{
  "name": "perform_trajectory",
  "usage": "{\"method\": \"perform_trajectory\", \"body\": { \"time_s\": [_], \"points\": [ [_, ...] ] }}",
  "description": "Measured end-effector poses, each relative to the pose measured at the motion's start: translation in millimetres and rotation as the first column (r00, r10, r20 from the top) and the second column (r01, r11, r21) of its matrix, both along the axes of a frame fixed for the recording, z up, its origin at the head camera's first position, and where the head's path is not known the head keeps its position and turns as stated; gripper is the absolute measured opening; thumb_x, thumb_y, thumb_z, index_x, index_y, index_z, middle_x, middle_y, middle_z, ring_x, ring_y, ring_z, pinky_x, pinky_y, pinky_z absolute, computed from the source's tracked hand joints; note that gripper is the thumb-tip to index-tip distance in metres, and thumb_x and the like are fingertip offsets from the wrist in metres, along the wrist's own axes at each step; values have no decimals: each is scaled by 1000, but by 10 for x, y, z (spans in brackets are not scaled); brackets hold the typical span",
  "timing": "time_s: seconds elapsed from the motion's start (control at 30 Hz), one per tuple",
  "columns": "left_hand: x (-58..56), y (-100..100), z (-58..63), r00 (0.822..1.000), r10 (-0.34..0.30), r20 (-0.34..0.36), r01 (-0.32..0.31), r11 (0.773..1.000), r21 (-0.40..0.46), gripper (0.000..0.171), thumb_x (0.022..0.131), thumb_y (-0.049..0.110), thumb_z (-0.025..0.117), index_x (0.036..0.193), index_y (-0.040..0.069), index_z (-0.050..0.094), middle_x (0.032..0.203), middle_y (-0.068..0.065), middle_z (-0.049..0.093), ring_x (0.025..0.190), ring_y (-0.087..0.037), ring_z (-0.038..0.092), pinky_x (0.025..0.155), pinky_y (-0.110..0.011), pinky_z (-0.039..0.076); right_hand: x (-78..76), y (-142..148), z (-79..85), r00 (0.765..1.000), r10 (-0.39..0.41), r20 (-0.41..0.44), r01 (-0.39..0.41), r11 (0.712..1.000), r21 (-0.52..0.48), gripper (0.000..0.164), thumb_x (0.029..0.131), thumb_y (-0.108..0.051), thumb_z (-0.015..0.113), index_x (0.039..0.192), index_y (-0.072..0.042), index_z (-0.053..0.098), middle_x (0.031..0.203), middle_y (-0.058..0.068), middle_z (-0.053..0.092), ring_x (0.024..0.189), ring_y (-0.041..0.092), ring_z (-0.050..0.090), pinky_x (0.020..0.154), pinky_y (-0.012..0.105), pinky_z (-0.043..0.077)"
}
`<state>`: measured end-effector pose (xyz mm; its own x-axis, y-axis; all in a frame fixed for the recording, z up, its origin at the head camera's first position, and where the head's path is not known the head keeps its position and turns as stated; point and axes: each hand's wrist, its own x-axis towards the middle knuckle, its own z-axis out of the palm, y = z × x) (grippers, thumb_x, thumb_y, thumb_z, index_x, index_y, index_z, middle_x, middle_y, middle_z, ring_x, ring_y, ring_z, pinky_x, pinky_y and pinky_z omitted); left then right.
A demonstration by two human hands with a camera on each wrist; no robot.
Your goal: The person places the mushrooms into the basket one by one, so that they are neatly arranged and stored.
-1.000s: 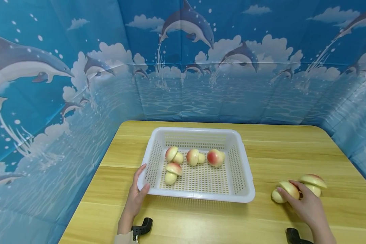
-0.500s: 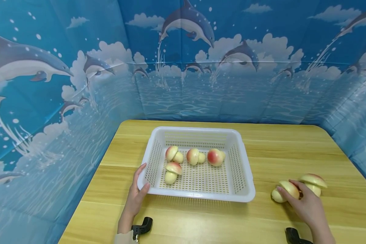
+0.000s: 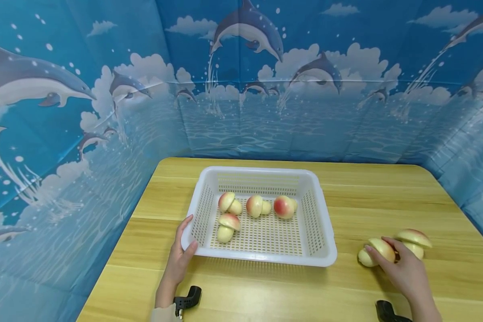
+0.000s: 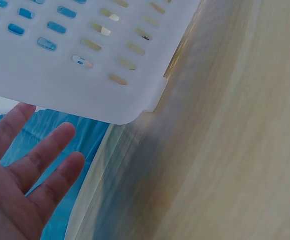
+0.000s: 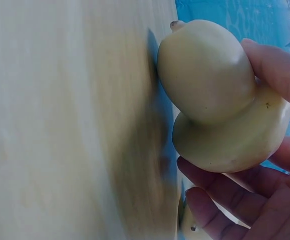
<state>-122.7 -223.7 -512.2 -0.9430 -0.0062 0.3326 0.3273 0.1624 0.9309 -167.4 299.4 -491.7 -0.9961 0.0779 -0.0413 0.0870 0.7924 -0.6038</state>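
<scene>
My right hand (image 3: 406, 268) grips a glossy cream toy mushroom (image 3: 376, 252) with a pink-blushed cap, thumb on one side and fingers on the other. In the right wrist view the mushroom (image 5: 210, 75) shows its rounded stem and cap close over the wood. A second toy mushroom (image 3: 413, 243) sits just beyond my right fingers. At the front left corner of the white slotted basket (image 3: 265, 257), my left hand (image 3: 180, 255) touches the rim with thumb and index finger. Seen from the left wrist, its fingers (image 4: 49, 150) are spread and nearly straight below the basket wall.
Several similar mushrooms lie in the basket: two at its left, one in the middle (image 3: 254, 207), one right of centre (image 3: 284, 208). The wooden table (image 3: 281, 295) has rounded far corners. Blue dolphin-print cloth (image 3: 241, 120) hangs close behind and along both sides.
</scene>
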Motion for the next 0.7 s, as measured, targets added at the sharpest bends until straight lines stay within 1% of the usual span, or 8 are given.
{"method": "perform_trajectory", "body": {
  "time_s": [0.33, 0.53, 0.7],
  "points": [
    [1, 0, 2, 1000, -1, 7, 1, 1000, 2, 62, 92, 5, 43, 150, 18, 23, 150, -17, 30, 127, -38, 40, 94, -34, 40, 8, -17, 5, 999, -14, -30, 14, 1000, -7, 78, 90, -51, 56, 136, 10, 40, 121, 38, 46, 97, 49, 50, 72, 53, 41],
    [4, -2, -1, 1000, 1, 9, -1, 1000, 1, 62, 92, 5, 43, 150, 18, 23, 149, -17, 31, 126, -38, 40, 93, -32, 40, 2, -20, 52, 1000, 1, -25, -2, 1000, -23, 78, 92, -51, 54, 137, 11, 38, 122, 37, 45, 96, 47, 50, 73, 52, 41],
    [5, -3, 4, 1000, -3, 6, 3, 1000, 6, 62, 92, 7, 44, 150, 18, 23, 149, -17, 31, 126, -39, 40, 94, -33, 40, -9, -20, 97, 999, -1, -46, 0, 1000, -22, 78, 91, -50, 56, 138, 10, 38, 122, 36, 46, 95, 46, 51, 73, 52, 41]
  ]
}}
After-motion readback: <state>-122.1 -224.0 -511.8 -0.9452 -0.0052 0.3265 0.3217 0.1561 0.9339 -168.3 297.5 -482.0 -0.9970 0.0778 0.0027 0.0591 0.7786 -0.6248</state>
